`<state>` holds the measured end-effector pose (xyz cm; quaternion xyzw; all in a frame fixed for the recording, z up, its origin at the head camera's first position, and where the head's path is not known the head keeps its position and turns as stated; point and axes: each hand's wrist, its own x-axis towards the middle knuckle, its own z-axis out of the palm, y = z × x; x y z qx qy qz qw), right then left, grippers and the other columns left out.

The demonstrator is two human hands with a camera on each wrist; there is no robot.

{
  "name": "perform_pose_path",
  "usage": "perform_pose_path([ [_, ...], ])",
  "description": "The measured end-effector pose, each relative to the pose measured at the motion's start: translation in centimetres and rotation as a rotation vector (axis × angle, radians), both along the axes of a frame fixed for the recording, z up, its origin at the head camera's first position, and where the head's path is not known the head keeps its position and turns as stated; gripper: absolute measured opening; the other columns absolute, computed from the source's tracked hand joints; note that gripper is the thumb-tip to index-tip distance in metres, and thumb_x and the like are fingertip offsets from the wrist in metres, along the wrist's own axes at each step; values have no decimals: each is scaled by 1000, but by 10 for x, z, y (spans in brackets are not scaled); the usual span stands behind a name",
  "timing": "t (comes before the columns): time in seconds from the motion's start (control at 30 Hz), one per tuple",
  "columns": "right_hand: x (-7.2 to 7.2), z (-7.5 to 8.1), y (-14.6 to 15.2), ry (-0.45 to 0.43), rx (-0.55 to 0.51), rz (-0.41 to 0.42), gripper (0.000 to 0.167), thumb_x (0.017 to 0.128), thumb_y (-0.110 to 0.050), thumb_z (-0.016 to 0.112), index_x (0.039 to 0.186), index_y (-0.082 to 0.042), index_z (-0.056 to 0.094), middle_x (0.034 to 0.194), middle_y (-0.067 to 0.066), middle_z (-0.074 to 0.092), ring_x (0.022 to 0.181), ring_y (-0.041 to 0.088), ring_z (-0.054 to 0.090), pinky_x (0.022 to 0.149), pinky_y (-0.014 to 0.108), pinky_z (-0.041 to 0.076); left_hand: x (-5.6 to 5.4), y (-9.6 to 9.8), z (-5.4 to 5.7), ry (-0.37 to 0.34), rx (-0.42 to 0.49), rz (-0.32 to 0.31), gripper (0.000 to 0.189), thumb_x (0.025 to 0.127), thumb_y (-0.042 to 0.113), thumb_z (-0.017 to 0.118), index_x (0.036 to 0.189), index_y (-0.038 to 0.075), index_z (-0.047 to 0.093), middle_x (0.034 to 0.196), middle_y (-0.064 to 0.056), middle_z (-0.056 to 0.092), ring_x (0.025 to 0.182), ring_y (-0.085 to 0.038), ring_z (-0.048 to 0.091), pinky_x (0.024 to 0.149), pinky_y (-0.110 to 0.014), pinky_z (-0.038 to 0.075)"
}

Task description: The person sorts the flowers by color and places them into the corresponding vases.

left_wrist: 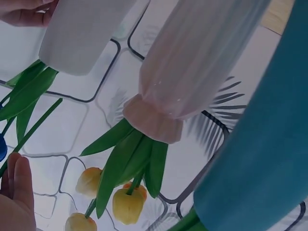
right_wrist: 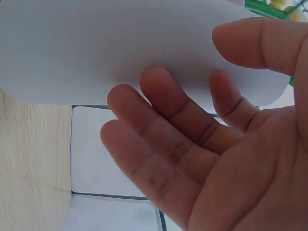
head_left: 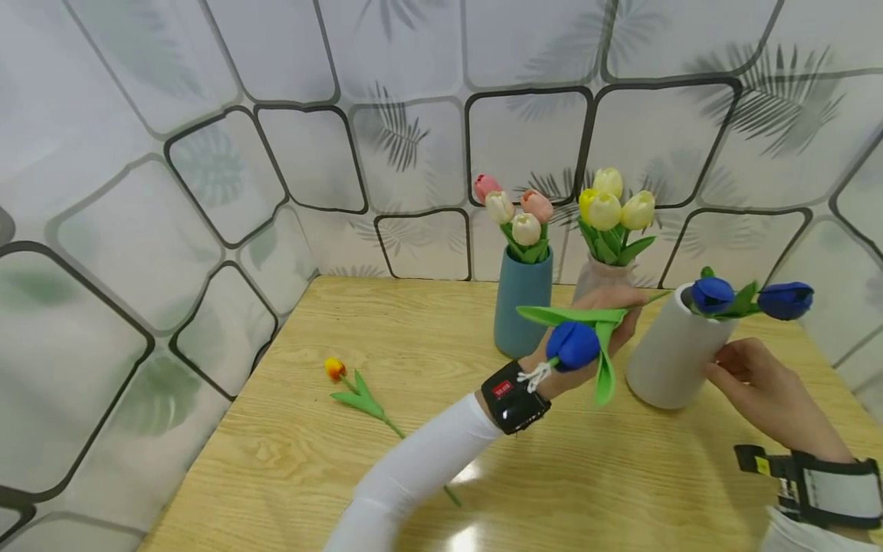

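In the head view my left hand [head_left: 614, 297] pinches the green stem of a blue tulip [head_left: 572, 345]; its bloom hangs back over the wrist. The stem's tip points at the mouth of a white vase [head_left: 672, 360]. Left-hand fingers [left_wrist: 21, 180] and part of that stem [left_wrist: 41, 122] show at the left wrist view's edge. Two blue tulips [head_left: 713, 295] stand in the white vase. My right hand [head_left: 766, 391] is at the vase's right side, fingers loosely bent; in the right wrist view the fingertips [right_wrist: 156, 79] lie against or just before its wall, and contact is unclear.
A teal vase [head_left: 523, 307] with pink and white tulips stands at the back, beside a pale pink vase [left_wrist: 187, 62] with yellow tulips [head_left: 604, 211]. An orange-yellow tulip [head_left: 366, 399] lies on the wooden table [head_left: 276, 460] at left. A patterned backdrop [head_left: 414, 153] rises behind.
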<state>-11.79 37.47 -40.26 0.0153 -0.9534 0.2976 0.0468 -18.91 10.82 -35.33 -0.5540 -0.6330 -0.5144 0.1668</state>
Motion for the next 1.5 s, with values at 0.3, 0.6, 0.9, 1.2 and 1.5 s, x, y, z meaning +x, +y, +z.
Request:
perform_pose_path([
  [0.3,-4,2,-2,12,11,-3,36,102,-21,56,116,11,45,101,27,56,91,45,60,68,49,53,-7,27,27,156,-211,190,17,101,3,55,113,-2,64,107,-7,67,97,-7,58,91,-6,38],
  [0.6,-2,-3,0,26,-5,3,31,102,-19,55,113,9,47,100,25,58,90,43,62,64,39,52,-11,58,30,124,-468,340,13,106,15,46,111,9,56,98,4,57,87,-2,51,75,-7,36],
  [0.9,-2,-2,3,-2,-20,8,38,103,-25,53,118,10,47,106,27,58,96,48,61,66,39,52,-10,72,27,185,-727,559,17,105,24,49,102,14,63,89,5,55,80,-3,52,63,-12,37],
  [1.2,-4,2,5,-21,-12,-1,40,103,-27,53,119,9,46,106,28,59,96,46,61,64,30,48,-6,66,11,161,-660,554,17,105,24,49,99,15,61,83,8,53,76,-1,50,63,-11,34],
  [1.5,-5,-2,2,-21,-7,-31,43,103,-31,51,119,8,46,106,26,58,95,45,61,68,45,52,2,24,-12,-87,-596,484,28,105,19,47,78,18,56,68,9,48,58,0,42,52,-11,33],
])
